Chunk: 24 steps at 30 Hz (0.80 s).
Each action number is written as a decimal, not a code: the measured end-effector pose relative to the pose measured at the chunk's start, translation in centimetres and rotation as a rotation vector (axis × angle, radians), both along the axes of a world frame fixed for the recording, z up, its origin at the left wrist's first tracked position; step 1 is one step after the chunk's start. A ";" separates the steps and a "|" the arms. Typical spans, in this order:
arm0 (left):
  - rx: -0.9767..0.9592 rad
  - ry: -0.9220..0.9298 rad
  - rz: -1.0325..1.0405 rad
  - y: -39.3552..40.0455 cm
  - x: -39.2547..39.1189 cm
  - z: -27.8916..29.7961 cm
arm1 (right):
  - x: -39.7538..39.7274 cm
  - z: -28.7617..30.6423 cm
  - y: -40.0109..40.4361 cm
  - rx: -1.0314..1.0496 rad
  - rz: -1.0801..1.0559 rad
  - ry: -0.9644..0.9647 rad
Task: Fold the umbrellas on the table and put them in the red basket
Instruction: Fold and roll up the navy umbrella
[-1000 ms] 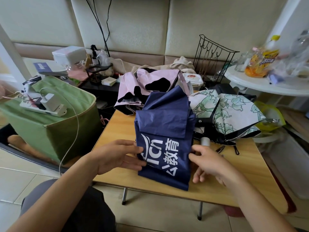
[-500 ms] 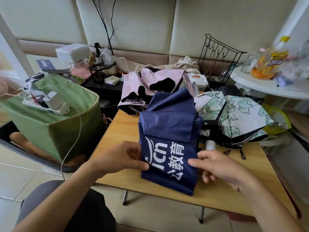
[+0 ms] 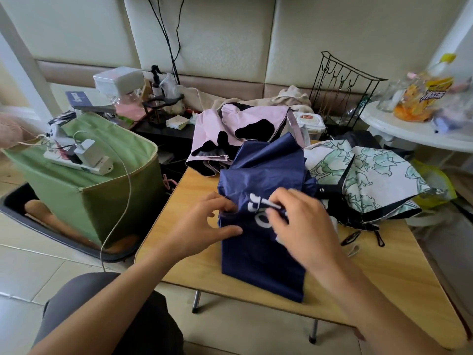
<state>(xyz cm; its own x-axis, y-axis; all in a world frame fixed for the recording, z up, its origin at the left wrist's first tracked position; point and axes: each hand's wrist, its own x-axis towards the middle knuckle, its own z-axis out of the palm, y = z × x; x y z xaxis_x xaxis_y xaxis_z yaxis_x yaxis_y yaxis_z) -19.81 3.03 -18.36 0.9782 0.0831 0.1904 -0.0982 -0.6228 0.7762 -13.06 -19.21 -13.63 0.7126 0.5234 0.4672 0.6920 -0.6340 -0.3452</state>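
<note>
Cluttered corner: padded wall behind, small wooden table (image 3: 384, 272) in the middle, green fabric bin (image 3: 84, 190) off its left edge with a power strip (image 3: 79, 160) on top, white round table (image 3: 409, 131) off the far right corner.

Task things: navy umbrella (image 3: 258, 257) lies down the middle of the table, its near end at the near edge and its canopy bunched toward the far edge. Pink-and-black umbrella (image 3: 230, 129) hangs over the far left corner. Floral green-white umbrella (image 3: 371, 180) sits along the right side, touching the navy one. No red basket anywhere in view.

Hands: left hand (image 3: 204, 226) is at the navy canopy's left edge, thumb and curled fingers pinching the fabric. Right hand (image 3: 304, 226) lies across the printed panel from the right, fingertips curled onto a fold. It looks like a pinch on the cloth, though the palm hides the contact.

Step, my read: still gathering/pleating the navy canopy around the shaft, first umbrella of three. Nothing is wrapped or strapped yet, and the fabric is still loose and wide.

Next move needs:
- panels lined up flat, one fold direction
- one hand pinning the bundle while the other rolls it tight
- finding the closure strap, which I can't see from this view
- locating the basket, which is out of frame

Risk: slick nylon will spring open if either pinch lets go early.
</note>
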 end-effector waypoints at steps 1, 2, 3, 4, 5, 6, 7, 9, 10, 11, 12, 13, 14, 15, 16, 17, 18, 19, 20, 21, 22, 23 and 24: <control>0.024 -0.024 0.025 0.1 0.5 -0.3 | 1.1 0.5 0.0 -0.018 -0.015 0.055; 0.032 -0.054 0.058 0.1 1.0 -0.5 | 2.2 0.9 0.1 -0.055 -0.030 0.104; 0.024 -0.077 0.093 0.0 1.5 -0.6 | 3.0 1.2 0.3 -0.086 -0.029 0.149; 0.017 -0.090 0.121 -0.1 1.8 -0.5 | 3.6 1.4 0.7 -0.095 -0.003 0.196; 0.013 -0.100 0.136 -0.3 2.1 -0.4 | 3.9 1.7 1.1 -0.078 0.050 0.240; 0.012 -0.114 0.140 -0.4 2.2 -0.2 | 4.0 1.9 1.7 -0.052 0.116 0.282; 0.002 -0.131 0.133 -0.4 2.4 -0.1 | 4.0 2.1 2.3 -0.024 0.168 0.308; -0.022 -0.155 0.106 -0.4 2.4 0.1 | 4.0 2.4 3.5 0.019 0.204 0.303; -0.033 -0.142 0.094 -0.4 2.5 0.2 | 4.0 2.3 3.9 0.046 0.195 0.282; -0.052 -0.114 0.091 -0.2 2.6 0.1 | 4.3 2.2 4.3 0.078 0.183 0.261; -0.069 -0.072 0.097 0.0 2.7 -0.2 | 4.4 2.3 4.5 0.106 0.180 0.247; -0.082 -0.030 0.107 0.2 2.8 -0.5 | 4.6 2.3 4.7 0.128 0.181 0.231; -0.088 0.003 0.122 0.4 2.9 -0.9 | 4.8 2.4 4.9 0.142 0.187 0.216; -0.094 0.024 0.130 0.6 3.0 -1.2 | 4.9 2.5 5.0 0.145 0.196 0.209; -0.103 0.028 0.134 0.7 3.0 -1.4 | 4.9 2.7 5.1 0.130 0.206 0.215; -0.120 0.020 0.130 0.7 3.1 -1.4 | 4.9 2.9 5.2 0.102 0.220 0.234; -0.138 0.009 0.122 0.7 3.1 -1.3 | 4.9 3.1 5.3 0.069 0.238 0.258; -0.155 0.005 0.117 0.7 3.2 -1.2 | 4.8 3.2 5.5 0.041 0.257 0.273; -0.163 0.001 0.112 0.7 3.1 -1.1 | 4.6 3.4 5.8 0.030 0.272 0.267; -0.164 0.004 0.106 0.7 3.2 -1.0 | 4.6 3.5 6.0 0.037 0.282 0.246; -0.163 0.011 0.097 0.7 3.1 -1.0 | 4.6 3.5 6.3 0.051 0.286 0.220; -0.165 0.024 0.088 0.8 3.0 -1.0 | 4.6 3.5 6.4 0.066 0.282 0.194; -0.165 0.041 0.083 0.8 2.9 -1.0 | 4.5 3.5 6.5 0.081 0.276 0.172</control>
<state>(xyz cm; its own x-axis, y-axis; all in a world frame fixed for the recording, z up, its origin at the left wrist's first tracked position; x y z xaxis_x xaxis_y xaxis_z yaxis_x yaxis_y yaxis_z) -16.87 3.85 -19.38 0.9733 0.1906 0.1280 -0.0184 -0.4911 0.8709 -8.58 -12.67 -10.11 0.6212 0.6736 0.4003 0.7610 -0.3968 -0.5133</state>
